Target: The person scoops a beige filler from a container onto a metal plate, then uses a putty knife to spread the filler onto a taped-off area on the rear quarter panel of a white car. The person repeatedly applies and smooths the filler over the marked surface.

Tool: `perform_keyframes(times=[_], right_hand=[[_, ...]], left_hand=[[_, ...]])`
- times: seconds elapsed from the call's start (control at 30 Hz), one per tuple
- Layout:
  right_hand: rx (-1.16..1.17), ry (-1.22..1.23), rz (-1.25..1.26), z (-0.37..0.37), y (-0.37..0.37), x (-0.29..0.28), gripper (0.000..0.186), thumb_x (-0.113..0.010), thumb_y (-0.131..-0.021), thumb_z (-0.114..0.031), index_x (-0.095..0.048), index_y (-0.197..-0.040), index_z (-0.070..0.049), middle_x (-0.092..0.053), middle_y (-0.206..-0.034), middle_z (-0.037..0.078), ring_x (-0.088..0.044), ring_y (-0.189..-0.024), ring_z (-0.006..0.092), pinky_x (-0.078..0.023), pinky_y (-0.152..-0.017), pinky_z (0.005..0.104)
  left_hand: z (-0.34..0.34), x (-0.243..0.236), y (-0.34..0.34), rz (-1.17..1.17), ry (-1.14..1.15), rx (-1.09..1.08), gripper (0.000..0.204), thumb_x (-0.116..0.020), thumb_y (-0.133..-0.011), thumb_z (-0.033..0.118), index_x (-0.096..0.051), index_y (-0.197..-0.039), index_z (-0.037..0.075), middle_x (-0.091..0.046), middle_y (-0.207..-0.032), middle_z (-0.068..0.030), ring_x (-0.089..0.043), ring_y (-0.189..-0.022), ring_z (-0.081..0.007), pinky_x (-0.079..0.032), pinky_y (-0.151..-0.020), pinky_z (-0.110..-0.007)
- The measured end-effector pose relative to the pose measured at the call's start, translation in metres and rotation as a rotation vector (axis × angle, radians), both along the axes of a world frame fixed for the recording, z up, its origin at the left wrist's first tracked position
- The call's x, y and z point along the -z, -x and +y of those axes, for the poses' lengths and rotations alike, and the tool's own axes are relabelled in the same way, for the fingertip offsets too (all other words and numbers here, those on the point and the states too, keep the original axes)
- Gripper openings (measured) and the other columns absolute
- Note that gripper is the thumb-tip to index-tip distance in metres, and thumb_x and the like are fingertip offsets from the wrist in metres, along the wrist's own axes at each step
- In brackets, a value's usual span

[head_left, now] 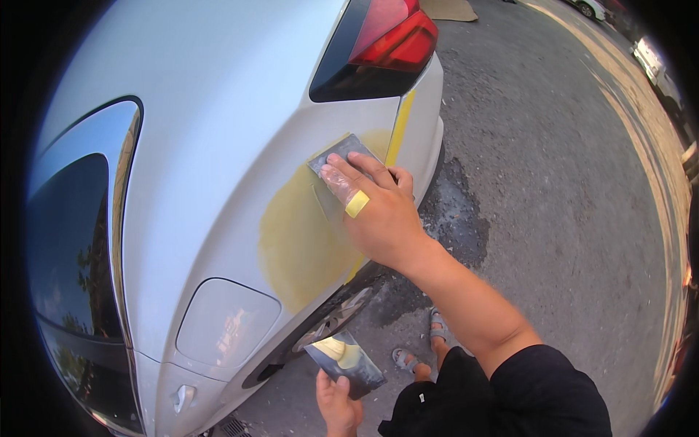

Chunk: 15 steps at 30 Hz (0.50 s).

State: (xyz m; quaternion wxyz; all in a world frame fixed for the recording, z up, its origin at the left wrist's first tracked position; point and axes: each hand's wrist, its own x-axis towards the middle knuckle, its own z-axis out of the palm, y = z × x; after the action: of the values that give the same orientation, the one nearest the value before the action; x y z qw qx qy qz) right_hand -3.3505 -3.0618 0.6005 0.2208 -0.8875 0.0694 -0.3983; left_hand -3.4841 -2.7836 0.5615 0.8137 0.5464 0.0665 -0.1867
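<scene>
My right hand [382, 218] presses a flat grey putty spreader [336, 149] against the car's white rear side panel, fingers spread over its back. A clear film wraps one finger, with a piece of yellow tape [357, 204] near the knuckle. Under and beside the spreader is a broad yellowish putty patch [291, 244], with a thin ridge running through it. Low in the view, my left hand [338, 408] grips a dark grey plate [362, 376] by its lower edge. A dollop of pale yellow putty [333, 347] sits on the plate's upper part.
Yellow masking tape [400, 130] runs along the bumper seam below the red tail light [397, 40]. The closed fuel flap [228, 320] lies left of the patch, with the rear wheel [338, 317] below. Wet-looking asphalt [455, 215] stretches to the right.
</scene>
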Motion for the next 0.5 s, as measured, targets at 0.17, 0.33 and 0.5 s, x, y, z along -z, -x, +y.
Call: perform_keyframes(times=[0.17,0.33,0.5], right_hand=[[-0.041,-0.039,0.026,0.003,0.012,0.015,0.051,-0.06,-0.076,-0.007,-0.056,-0.127,-0.011,-0.054,-0.134,0.004,-0.047,-0.122,0.0248,-0.032,-0.091,0.053],[0.006,-0.008,-0.026,0.001,0.002,-0.007,0.051,-0.06,-0.074,-0.002,-0.058,-0.124,-0.012,-0.058,-0.129,0.003,-0.05,-0.121,0.0244,-0.034,-0.095,0.0449],[0.0,0.044,0.026,0.018,0.005,0.006,0.047,-0.063,-0.076,-0.006,-0.059,-0.123,-0.013,-0.057,-0.131,0.002,-0.05,-0.12,0.0238,-0.034,-0.095,0.0468]], left_hand=[[0.004,0.001,0.0,-0.02,-0.016,0.002,0.048,-0.053,-0.089,-0.001,-0.038,-0.135,-0.003,-0.054,-0.128,-0.0141,-0.054,-0.118,-0.0252,-0.041,-0.104,-0.04],[0.007,0.002,-0.003,-0.005,-0.011,-0.002,0.048,-0.053,-0.089,-0.001,-0.039,-0.135,-0.003,-0.054,-0.128,-0.0145,-0.054,-0.118,-0.0256,-0.042,-0.103,-0.04],[0.012,0.008,-0.004,0.003,0.009,0.005,0.048,-0.054,-0.089,-0.001,-0.039,-0.134,-0.003,-0.054,-0.127,-0.0146,-0.055,-0.117,-0.0256,-0.042,-0.103,-0.04]])
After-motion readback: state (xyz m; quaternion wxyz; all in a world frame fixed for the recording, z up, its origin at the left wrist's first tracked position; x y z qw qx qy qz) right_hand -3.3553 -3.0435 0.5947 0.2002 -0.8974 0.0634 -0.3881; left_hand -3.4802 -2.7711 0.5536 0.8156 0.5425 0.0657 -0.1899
